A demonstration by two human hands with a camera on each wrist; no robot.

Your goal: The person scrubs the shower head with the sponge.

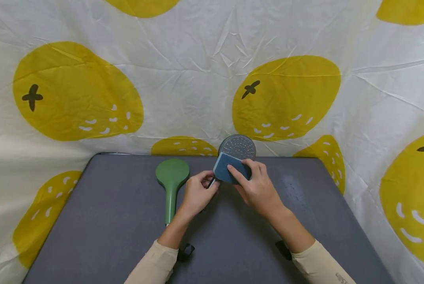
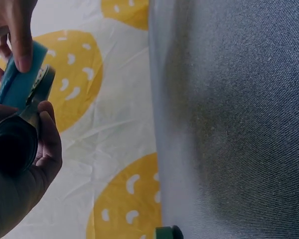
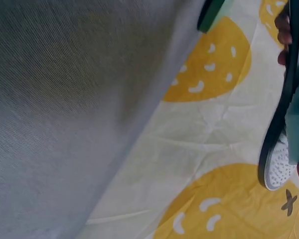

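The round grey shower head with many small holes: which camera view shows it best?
The head view: the round grey shower head faces the camera, its holes plain above the blue sponge. The right wrist view shows only its edge and part of the perforated face; the left wrist view shows its handle end and rim.

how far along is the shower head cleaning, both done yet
Nothing shows as finished; I cannot tell cleanliness from these views. In hand: the left hand grips the grey shower head by its handle, held up over the table, while the right hand presses a blue sponge against its face. Probably left: the green shower head, lying on the table beside the left hand with no hand on it.
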